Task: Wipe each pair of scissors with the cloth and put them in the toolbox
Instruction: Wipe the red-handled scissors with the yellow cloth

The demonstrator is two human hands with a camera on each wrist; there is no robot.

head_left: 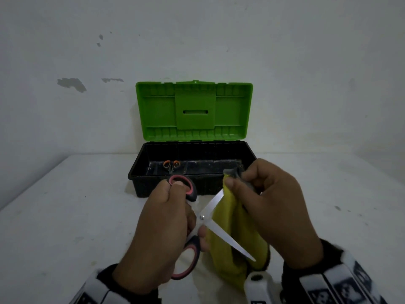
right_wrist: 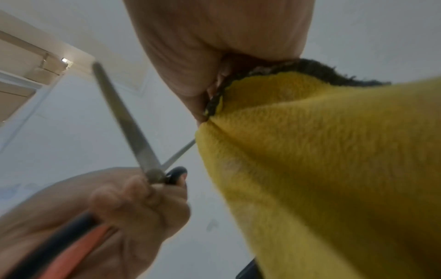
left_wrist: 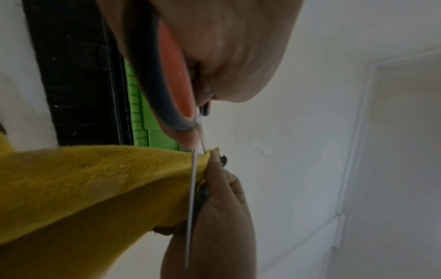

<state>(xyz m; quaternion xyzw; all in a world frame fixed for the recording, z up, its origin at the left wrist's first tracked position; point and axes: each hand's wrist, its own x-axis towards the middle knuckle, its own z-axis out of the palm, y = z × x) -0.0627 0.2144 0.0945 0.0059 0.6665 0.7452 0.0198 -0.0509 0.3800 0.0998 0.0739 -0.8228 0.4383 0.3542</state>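
Observation:
My left hand (head_left: 166, 224) grips the black-and-pink handles of a pair of scissors (head_left: 210, 212) held above the table, its blades spread wide apart. My right hand (head_left: 269, 205) pinches a yellow cloth (head_left: 228, 235) with a dark edge around the upper blade near its tip. The lower blade (head_left: 232, 242) lies bare across the hanging cloth. In the left wrist view the cloth (left_wrist: 83, 188) drapes beside the blade (left_wrist: 192, 198). The right wrist view shows the cloth (right_wrist: 322, 160) and the open scissors (right_wrist: 133, 132). A small orange-handled pair of scissors (head_left: 171, 165) lies inside the toolbox (head_left: 142, 178).
The black toolbox stands at the back of the white table (head_left: 65, 216), its green lid (head_left: 194, 110) raised against the wall. A white object (head_left: 257, 286) sits at the near edge under my right wrist.

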